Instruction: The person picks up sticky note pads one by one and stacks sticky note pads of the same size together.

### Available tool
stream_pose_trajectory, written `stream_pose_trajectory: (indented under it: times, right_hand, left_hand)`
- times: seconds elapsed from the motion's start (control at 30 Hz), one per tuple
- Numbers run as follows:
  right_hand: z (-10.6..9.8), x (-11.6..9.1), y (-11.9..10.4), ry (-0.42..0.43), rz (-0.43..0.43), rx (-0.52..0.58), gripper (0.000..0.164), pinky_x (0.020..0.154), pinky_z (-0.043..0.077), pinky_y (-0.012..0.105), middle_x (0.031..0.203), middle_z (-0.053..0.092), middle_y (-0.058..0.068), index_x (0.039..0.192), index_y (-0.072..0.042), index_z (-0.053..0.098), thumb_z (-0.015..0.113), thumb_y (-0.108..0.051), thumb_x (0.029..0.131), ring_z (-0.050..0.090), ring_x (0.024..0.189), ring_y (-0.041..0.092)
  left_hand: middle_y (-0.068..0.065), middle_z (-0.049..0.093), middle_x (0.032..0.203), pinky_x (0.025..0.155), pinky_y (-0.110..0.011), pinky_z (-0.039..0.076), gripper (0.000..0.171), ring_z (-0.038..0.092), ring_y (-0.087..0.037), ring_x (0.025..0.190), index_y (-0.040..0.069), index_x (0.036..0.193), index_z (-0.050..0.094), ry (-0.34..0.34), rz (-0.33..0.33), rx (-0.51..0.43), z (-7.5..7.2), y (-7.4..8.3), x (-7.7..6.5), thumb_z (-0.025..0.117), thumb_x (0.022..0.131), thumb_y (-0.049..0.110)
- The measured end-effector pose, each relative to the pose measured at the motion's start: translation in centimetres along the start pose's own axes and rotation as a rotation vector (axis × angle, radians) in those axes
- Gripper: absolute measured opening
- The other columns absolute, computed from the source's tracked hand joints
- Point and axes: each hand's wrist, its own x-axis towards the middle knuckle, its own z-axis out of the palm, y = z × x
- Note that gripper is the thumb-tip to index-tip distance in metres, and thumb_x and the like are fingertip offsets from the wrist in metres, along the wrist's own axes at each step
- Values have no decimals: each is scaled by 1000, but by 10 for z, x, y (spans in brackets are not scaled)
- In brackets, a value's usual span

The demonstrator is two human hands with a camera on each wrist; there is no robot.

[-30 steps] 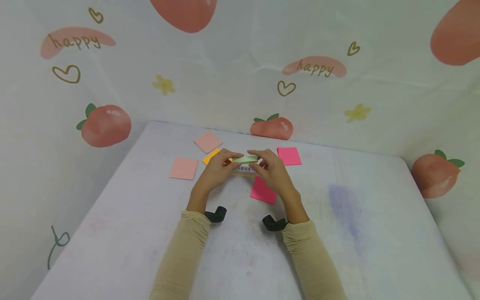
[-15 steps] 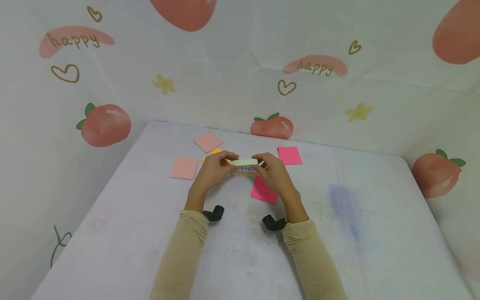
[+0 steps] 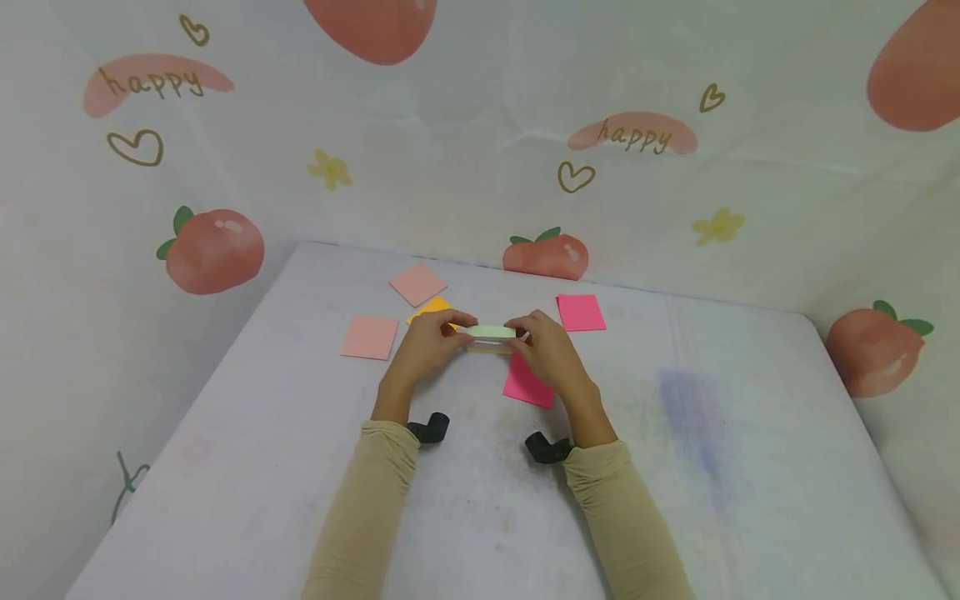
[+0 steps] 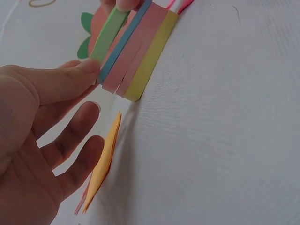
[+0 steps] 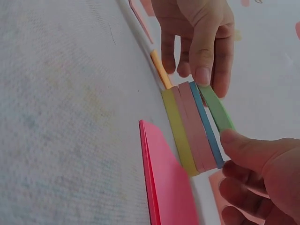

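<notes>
In the head view, my left hand (image 3: 426, 348) and right hand (image 3: 553, 354) pinch a light green sticky note pad (image 3: 491, 332) by its two ends, thumbs on the near side. Directly beneath it stands a pile of sticky note pads: a blue pad (image 4: 125, 44) uppermost, then pink pads (image 4: 146, 47), and a yellow pad (image 4: 152, 56) at the bottom on the table. In the right wrist view, the green pad slants close over the blue one, with a narrow gap at one end. The other fingers of my left hand are loosely bent beside the pile.
Two light pink pads (image 3: 370, 337) and an orange pad (image 3: 435, 310) lie left of the pile. Bright pink pads lie to its right, one farther back (image 3: 581, 312) and one nearer (image 3: 529, 385). A patterned cloth wall (image 3: 450, 125) borders the white table (image 3: 300, 467).
Both hands have brought the green pad down and slightly nearer, from tilted above the pile to almost level over it. The white printed face beneath it is now mostly covered.
</notes>
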Motion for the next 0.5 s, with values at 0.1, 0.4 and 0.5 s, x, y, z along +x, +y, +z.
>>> stream_pose_trajectory:
  times: [0.1, 0.4, 0.5]
  right_hand:
    - [1, -1, 1, 1, -1, 0, 29, 86, 58, 38, 107, 65, 10, 121, -8, 72, 74, -17, 94, 67, 92, 24]
    - [1, -1, 3, -2, -6, -11, 28, 87, 58, 38, 108, 61, 10, 120, -9, 72, 75, -18, 94, 67, 96, 24]
    - [1, -1, 3, -24, 9, -10, 28, 88, 58, 38, 110, 60, 10, 120, -9, 72, 75, -19, 94, 67, 98, 25]
  left_hand:
    - [-1, 74, 107, 80, -32, 50, 24, 63, -21, 88, 20, 116, 75, -5, -10, -3, 0, 1, 0, 76, 92, 18]
    - [-1, 73, 104, 81, -33, 49, 25, 63, -21, 88, 22, 117, 75, -17, -28, -13, 0, 2, -1, 76, 92, 21]
    - [0, 73, 107, 83, -33, 50, 25, 64, -21, 90, 22, 117, 75, -26, -35, -16, 0, 2, -1, 75, 92, 20]
